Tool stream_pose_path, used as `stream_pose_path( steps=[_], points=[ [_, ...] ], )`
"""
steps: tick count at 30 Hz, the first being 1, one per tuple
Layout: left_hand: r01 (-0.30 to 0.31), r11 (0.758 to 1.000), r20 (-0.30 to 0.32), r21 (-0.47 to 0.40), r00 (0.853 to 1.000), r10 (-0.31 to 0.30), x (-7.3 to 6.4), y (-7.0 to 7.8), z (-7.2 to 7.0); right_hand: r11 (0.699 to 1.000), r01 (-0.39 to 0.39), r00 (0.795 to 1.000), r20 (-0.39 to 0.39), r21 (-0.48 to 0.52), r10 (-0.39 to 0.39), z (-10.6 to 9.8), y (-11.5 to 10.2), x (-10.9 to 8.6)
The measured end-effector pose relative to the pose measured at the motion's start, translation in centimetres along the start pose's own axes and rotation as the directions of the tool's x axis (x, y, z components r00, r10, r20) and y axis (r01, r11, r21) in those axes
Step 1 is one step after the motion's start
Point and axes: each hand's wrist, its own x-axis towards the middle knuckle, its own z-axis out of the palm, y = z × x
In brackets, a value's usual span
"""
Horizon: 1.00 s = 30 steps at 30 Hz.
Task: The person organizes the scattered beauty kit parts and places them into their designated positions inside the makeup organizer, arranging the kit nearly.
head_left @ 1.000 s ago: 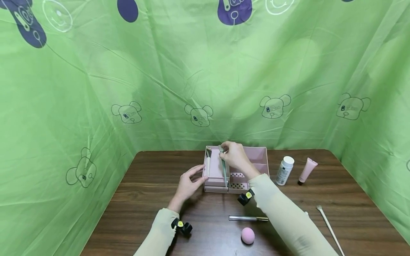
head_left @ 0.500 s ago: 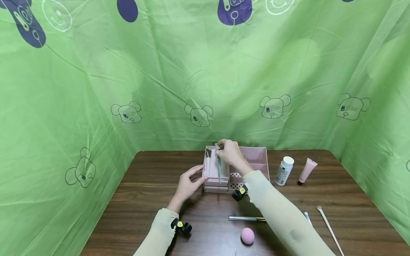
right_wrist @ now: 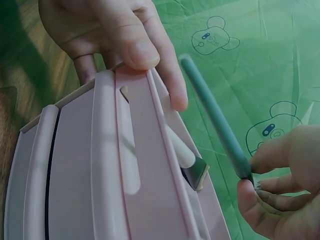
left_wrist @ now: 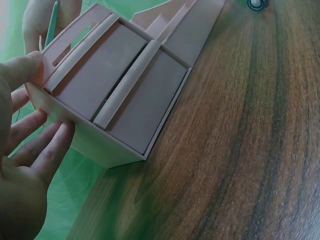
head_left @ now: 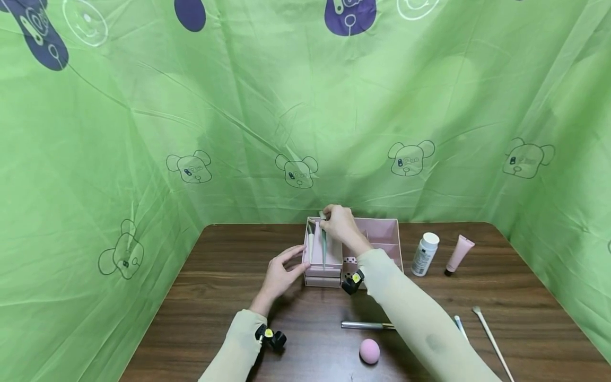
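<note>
A makeup brush with a green handle is pinched by my right hand near its head, over the left section of the pink desk organizer. Its handle slants down toward the front, apart from the organizer in the right wrist view. A white-handled makeup brush stands in the slot along the organizer's left side, its dark bristles up. My left hand rests at the organizer's front left corner. The thumb touches the upper front edge, and fairly straight fingers lie against the side wall.
Right of the organizer are a white bottle and a pink tube. Nearer lie a silver pen-like tube, a pink ball-shaped sponge, a long white brush and a blue-tipped stick. Green cloth surrounds the table.
My right hand has moved left with the green makeup brush, from the right edge of the organizer's left section toward the white brush. My left hand has stayed in place.
</note>
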Motion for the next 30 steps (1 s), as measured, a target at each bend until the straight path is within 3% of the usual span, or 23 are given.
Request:
stream_pose_path(
  steps=[22,30],
  points=[
    [-0.022,1.000,-0.011,-0.017,1.000,0.022,0.1,-0.5,0.2,0.998,-0.056,0.998,0.013,0.033,0.055,1.7,-0.1,0.9],
    [-0.043,0.999,0.000,0.017,0.999,0.043,0.0,0.5,0.0,0.999,-0.041,0.999,0.007,-0.029,0.041,2.7,0.2,1.2]
  ],
)
